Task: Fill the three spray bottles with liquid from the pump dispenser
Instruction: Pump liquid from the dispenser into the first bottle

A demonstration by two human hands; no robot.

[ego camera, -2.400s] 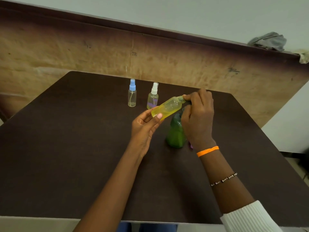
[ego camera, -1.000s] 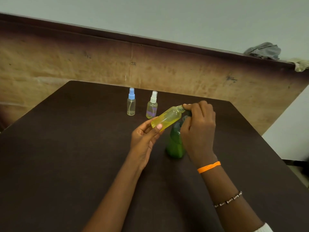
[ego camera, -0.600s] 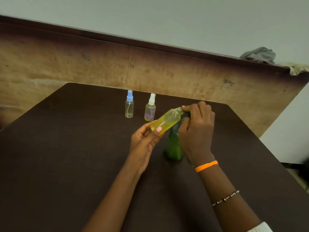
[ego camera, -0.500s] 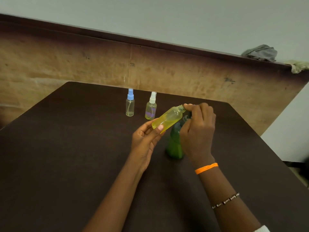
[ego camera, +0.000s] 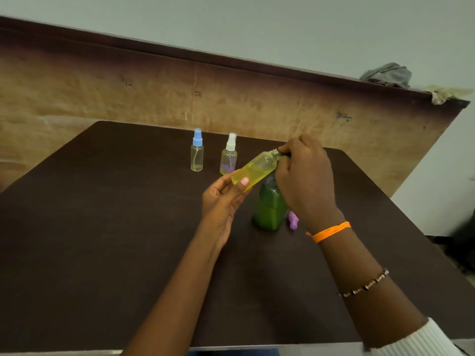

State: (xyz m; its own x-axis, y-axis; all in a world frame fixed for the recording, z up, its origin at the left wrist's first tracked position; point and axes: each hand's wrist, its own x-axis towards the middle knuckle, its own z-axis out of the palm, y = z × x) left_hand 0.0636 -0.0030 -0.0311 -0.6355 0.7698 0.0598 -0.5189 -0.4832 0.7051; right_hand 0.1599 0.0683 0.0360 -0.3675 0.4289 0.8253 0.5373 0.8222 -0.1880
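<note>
My left hand (ego camera: pixel 223 201) grips the bottom of a small clear bottle (ego camera: pixel 257 169) full of yellow liquid, tilted with its open neck up to the right. My right hand (ego camera: pixel 303 181) covers the pump head of the green dispenser (ego camera: pixel 270 209), whose spout meets the bottle's neck. Two capped spray bottles stand behind: one with a blue cap (ego camera: pixel 197 154), nearly clear, and one with a white cap (ego camera: pixel 229 156) holding pale yellow liquid. A purple spray cap (ego camera: pixel 293 221) lies on the table right of the dispenser.
Everything stands on a dark brown table (ego camera: pixel 102 240). A worn wooden board (ego camera: pixel 102 93) rises behind its far edge, with a grey cloth (ego camera: pixel 388 77) on top at the right. The table's right edge drops off to a pale floor.
The hands, tilted bottle and dispenser keep their positions. My right hand has shifted slightly on the pump head. Only the camera view has drifted.
</note>
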